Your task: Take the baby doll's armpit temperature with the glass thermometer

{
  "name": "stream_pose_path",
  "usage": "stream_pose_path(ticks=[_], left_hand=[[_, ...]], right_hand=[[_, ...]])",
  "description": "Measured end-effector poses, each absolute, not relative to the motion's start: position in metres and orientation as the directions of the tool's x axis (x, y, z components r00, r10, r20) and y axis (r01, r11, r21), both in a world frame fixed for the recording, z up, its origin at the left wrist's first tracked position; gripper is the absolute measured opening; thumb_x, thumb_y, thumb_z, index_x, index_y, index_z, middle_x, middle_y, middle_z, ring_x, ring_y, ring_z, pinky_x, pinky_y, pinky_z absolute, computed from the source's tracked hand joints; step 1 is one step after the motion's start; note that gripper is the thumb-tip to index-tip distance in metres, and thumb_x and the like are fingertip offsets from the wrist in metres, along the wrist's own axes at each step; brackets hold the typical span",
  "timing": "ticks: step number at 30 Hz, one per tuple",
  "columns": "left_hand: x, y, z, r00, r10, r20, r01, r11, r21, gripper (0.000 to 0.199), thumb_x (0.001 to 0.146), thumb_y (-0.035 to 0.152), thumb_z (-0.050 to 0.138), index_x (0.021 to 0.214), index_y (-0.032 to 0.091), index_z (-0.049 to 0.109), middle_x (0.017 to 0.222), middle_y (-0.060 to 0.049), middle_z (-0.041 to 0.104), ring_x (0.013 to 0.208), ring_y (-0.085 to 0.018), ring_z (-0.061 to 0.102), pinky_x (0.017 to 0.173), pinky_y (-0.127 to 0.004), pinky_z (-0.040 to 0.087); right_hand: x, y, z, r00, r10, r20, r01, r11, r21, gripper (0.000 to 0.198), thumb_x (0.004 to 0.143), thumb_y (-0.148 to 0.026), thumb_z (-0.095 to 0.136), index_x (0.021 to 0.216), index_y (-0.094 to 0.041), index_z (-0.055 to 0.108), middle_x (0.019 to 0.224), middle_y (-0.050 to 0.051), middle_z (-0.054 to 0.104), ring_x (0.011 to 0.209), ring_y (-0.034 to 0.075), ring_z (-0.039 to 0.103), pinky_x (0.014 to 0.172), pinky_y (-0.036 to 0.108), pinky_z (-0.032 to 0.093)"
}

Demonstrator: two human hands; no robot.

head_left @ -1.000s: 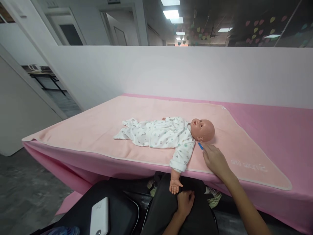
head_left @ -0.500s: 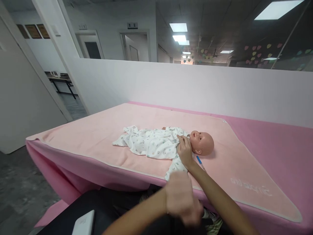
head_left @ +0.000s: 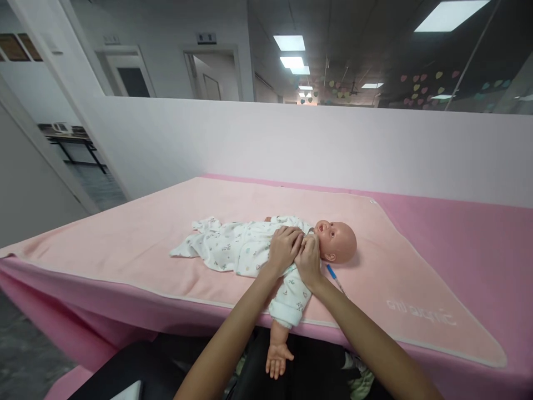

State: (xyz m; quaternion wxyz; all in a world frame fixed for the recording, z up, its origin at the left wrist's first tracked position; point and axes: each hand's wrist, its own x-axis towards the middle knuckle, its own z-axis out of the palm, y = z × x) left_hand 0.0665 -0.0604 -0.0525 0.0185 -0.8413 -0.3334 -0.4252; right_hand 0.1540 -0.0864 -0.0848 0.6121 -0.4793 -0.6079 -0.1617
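Observation:
A baby doll (head_left: 339,243) lies on its back on the peach mat, head to the right, wearing a white patterned romper (head_left: 233,244). My left hand (head_left: 284,248) rests on the chest, its fingers curled into the cloth. Close against it, my right hand (head_left: 308,256) pinches the romper near the neck. What lies under the fingertips is hidden. The doll's near sleeve (head_left: 291,297) points toward me, and its bare hand (head_left: 278,355) hangs past the mat's edge. Beside the doll's head lies a thin stick with a blue end (head_left: 331,271).
The peach mat (head_left: 145,222) covers a pink sheet (head_left: 478,239) on the table. Behind stands a white partition wall (head_left: 291,150) with glass above. A white flat object (head_left: 128,392) lies at the lower left, near my leg.
My left hand has moved up from in front of the table onto the doll's chest, beside my right hand. The doll's near hand now shows. The view has shifted slightly right.

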Motion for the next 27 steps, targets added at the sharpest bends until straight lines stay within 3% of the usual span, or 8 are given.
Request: stream_pose_path(ticks=[6, 15, 27], left_hand=[[0.064, -0.056, -0.049, 0.441, 0.553, 0.707, 0.522, -0.799, 0.298, 0.019, 0.087, 0.025, 0.043, 0.088, 0.022, 0.061, 0.102, 0.0, 0.06, 0.091, -0.017, 0.049, 0.081, -0.033, 0.036], [0.068, -0.056, -0.056, 0.401, 0.548, 0.734, 0.609, -0.758, 0.233, 0.02, 0.09, 0.023, 0.036, 0.083, 0.019, 0.054, 0.083, -0.002, 0.06, 0.08, -0.017, 0.049, 0.074, -0.031, 0.035], [0.068, -0.057, -0.059, 0.343, 0.507, 0.79, 0.573, -0.78, 0.252, 0.022, 0.09, 0.024, 0.036, 0.08, 0.018, 0.055, 0.079, -0.004, 0.06, 0.076, -0.017, 0.05, 0.072, -0.03, 0.037]], right_hand=[[0.156, -0.088, -0.081, 0.216, 0.449, 0.867, 0.769, 0.469, -0.434, 0.022, 0.078, -0.002, 0.033, 0.07, -0.022, 0.027, 0.071, -0.001, 0.035, 0.066, 0.014, 0.036, 0.069, 0.031, 0.042], [0.158, -0.087, -0.085, 0.216, 0.533, 0.818, 0.792, 0.394, -0.466, 0.015, 0.081, -0.007, 0.034, 0.075, -0.019, 0.038, 0.079, 0.004, 0.038, 0.078, 0.017, 0.038, 0.081, 0.036, 0.042], [0.16, -0.087, -0.081, 0.181, 0.535, 0.825, 0.794, 0.416, -0.443, 0.015, 0.08, -0.007, 0.035, 0.073, -0.02, 0.037, 0.077, 0.003, 0.037, 0.076, 0.017, 0.038, 0.078, 0.037, 0.043]])
